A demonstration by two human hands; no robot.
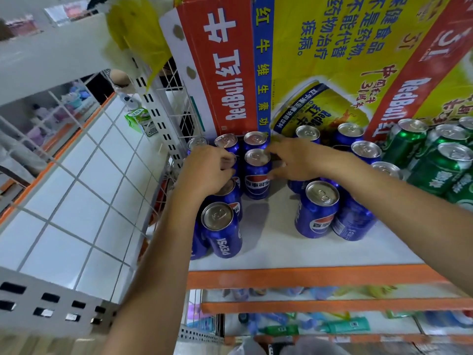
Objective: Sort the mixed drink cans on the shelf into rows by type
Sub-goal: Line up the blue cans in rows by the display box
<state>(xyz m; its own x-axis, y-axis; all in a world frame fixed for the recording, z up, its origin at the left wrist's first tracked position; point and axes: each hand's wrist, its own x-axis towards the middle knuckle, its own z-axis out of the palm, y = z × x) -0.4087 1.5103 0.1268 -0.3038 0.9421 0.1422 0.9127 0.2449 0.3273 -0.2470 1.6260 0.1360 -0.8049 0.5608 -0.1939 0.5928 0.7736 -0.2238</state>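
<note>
Where the shelf (281,249) met its wire side, the left hand (204,170) was found curled over a blue Pepsi can (229,163) in the leftmost row. Just beside it, a second Pepsi can (257,175) was gripped by the right hand (299,160). Green cans (435,170) were grouped at far right.

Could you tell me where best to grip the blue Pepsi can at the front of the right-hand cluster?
Wrap the round side wall of the blue aluminium Pepsi can from the front-left: it stands upright, bare white shelf there, a neighbouring blue can against its right.
</note>
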